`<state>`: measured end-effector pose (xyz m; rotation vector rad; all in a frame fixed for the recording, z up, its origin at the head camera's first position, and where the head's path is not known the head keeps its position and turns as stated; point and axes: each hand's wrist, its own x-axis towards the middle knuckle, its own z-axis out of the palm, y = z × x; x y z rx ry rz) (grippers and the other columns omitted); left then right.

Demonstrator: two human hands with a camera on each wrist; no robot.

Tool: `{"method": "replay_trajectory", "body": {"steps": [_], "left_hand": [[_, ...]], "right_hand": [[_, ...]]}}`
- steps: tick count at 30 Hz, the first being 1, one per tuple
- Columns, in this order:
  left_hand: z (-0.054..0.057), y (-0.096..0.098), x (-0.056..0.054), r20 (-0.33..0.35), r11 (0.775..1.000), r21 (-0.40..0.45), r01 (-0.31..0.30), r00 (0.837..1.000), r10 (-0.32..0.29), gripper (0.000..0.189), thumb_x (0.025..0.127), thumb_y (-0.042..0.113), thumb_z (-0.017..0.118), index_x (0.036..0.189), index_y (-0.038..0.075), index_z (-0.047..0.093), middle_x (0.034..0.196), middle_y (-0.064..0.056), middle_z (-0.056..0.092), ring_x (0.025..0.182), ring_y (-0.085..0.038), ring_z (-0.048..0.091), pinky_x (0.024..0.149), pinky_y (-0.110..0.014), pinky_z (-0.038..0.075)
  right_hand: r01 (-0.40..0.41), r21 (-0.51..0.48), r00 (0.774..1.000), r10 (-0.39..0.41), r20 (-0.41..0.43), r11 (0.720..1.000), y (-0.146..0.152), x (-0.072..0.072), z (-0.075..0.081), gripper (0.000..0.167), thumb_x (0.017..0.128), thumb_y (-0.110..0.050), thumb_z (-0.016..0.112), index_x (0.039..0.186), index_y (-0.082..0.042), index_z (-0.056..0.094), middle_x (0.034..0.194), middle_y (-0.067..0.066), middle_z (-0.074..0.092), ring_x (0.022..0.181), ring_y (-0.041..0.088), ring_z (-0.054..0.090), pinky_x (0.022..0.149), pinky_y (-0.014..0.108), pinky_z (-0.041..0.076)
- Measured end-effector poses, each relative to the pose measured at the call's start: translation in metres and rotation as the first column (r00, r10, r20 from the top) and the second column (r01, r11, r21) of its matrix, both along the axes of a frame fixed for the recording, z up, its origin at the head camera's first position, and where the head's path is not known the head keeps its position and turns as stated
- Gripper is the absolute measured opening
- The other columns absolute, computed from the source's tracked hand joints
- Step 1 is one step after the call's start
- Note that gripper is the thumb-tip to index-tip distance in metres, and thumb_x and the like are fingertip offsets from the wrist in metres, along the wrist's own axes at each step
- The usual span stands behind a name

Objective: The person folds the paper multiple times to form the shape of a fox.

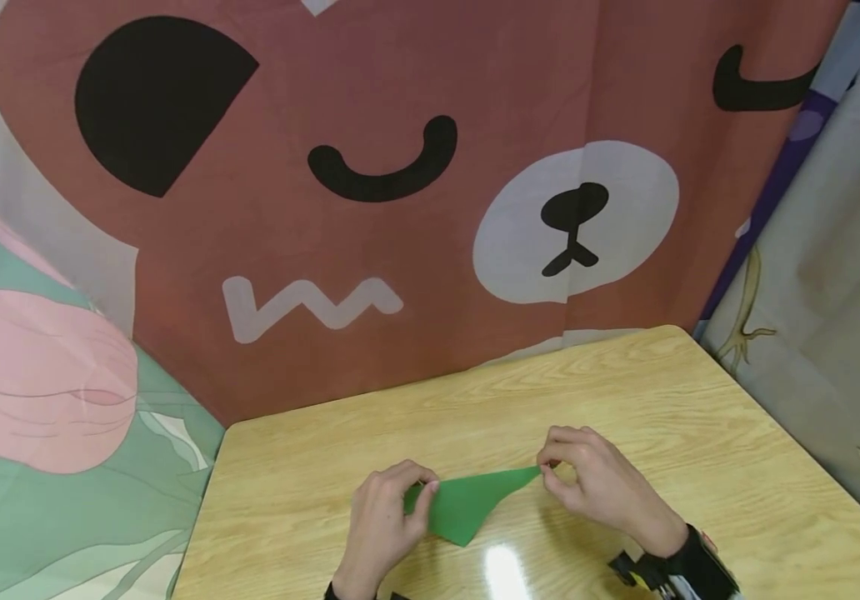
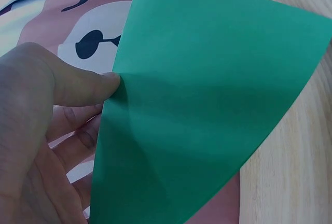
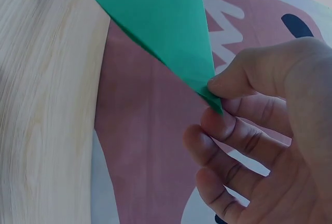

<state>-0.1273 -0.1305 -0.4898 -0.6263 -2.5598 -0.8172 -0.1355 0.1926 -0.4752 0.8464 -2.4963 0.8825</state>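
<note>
A sheet of green paper (image 1: pixel 472 502), folded to a triangle-like shape, is stretched between both hands over the wooden table. My left hand (image 1: pixel 387 515) pinches its upper edge near the left end, thumb (image 2: pixel 88 86) on the near face and fingers behind. At the far right tip, my right hand (image 1: pixel 602 479) pinches the narrow corner between thumb and fingertips. The right wrist view shows the green paper (image 3: pixel 161 16) tapering to that corner, its lower edges lying slightly apart. One point of the paper hangs down toward the table in the head view.
The light wood table (image 1: pixel 310 450) reaches back to a hanging cloth (image 1: pixel 415 242) printed with a brown bear face. A pale curtain (image 1: pixel 827 292) hangs along the right side. Light glares off the tabletop near the front. A dark wrist strap (image 1: pixel 700 567) circles the right wrist.
</note>
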Motion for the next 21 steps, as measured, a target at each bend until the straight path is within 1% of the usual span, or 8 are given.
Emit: {"method": "replay_trajectory", "body": {"steps": [4,6,8,10,12,17,21], "left_hand": [[0.0,-0.001,0.0,0.057,1.0,0.006,0.004,0.998,-0.004,0.008,0.092,0.017,0.084,0.091,0.024,0.081,0.088,0.014,0.078,0.074,-0.001,0.069,0.062,-0.019,0.051],[0.001,-0.001,-0.001,0.09,1.0,0.011,0.013,0.996,-0.014,0.006,0.093,0.017,0.083,0.092,0.023,0.082,0.088,0.011,0.079,0.068,0.003,0.063,0.058,-0.018,0.049],[0.001,-0.001,-0.001,0.118,1.0,0.013,0.022,0.993,-0.024,0.005,0.094,0.018,0.082,0.092,0.022,0.082,0.087,0.009,0.08,0.061,0.007,0.053,0.052,-0.017,0.042],[0.001,-0.001,-0.001,0.137,0.999,0.013,0.031,0.99,-0.033,0.005,0.095,0.018,0.081,0.092,0.022,0.082,0.086,0.007,0.08,0.057,0.007,0.045,0.048,-0.016,0.036],[0.001,-0.001,-0.002,0.15,0.999,0.007,0.033,0.988,-0.034,0.004,0.096,0.019,0.081,0.092,0.021,0.082,0.087,0.006,0.08,0.055,0.007,0.041,0.046,-0.016,0.033],[-0.004,-0.004,-0.005,0.169,1.0,-0.008,0.03,0.985,-0.028,0.005,0.097,0.017,0.079,0.094,0.02,0.082,0.089,0.005,0.081,0.057,0.007,0.045,0.047,-0.016,0.036],[-0.008,-0.004,-0.008,0.171,0.999,-0.008,0.04,0.984,-0.038,0.005,0.097,0.015,0.079,0.094,0.019,0.082,0.09,0.005,0.081,0.063,0.007,0.054,0.053,-0.016,0.042]], "right_hand": [[0.013,-0.01,1.0,-0.013,0.009,1.0,0.005,0.0,-0.001,0.034,0.084,0.003,0.081,0.087,-0.03,0.075,0.087,-0.025,0.059,0.074,-0.005,0.053,0.072,0.028,0.051],[0.014,-0.014,1.0,-0.013,0.015,1.0,0.007,0.001,-0.002,0.033,0.084,0.003,0.081,0.088,-0.029,0.075,0.087,-0.025,0.059,0.076,-0.006,0.055,0.071,0.027,0.052],[0.013,-0.014,1.0,-0.012,0.021,1.0,0.009,0.001,-0.003,0.033,0.084,0.003,0.081,0.089,-0.029,0.075,0.087,-0.025,0.059,0.078,-0.005,0.057,0.07,0.026,0.053],[0.021,-0.006,1.0,-0.021,0.02,1.0,0.012,0.001,-0.004,0.035,0.084,0.003,0.081,0.089,-0.031,0.074,0.087,-0.025,0.059,0.08,-0.006,0.058,0.071,0.026,0.054],[0.034,0.004,0.999,-0.035,0.011,0.999,0.014,0.001,-0.004,0.037,0.084,0.003,0.081,0.088,-0.033,0.072,0.087,-0.025,0.058,0.079,-0.007,0.057,0.071,0.027,0.053],[0.078,0.022,0.997,-0.078,-0.002,0.997,0.021,0.0,-0.003,0.038,0.084,0.003,0.08,0.087,-0.034,0.069,0.086,-0.026,0.056,0.079,-0.008,0.052,0.07,0.026,0.049],[0.091,0.018,0.996,-0.092,0.014,0.996,0.023,-0.001,-0.003,0.039,0.085,0.003,0.079,0.086,-0.034,0.068,0.086,-0.027,0.055,0.079,-0.007,0.053,0.069,0.025,0.049]]}}
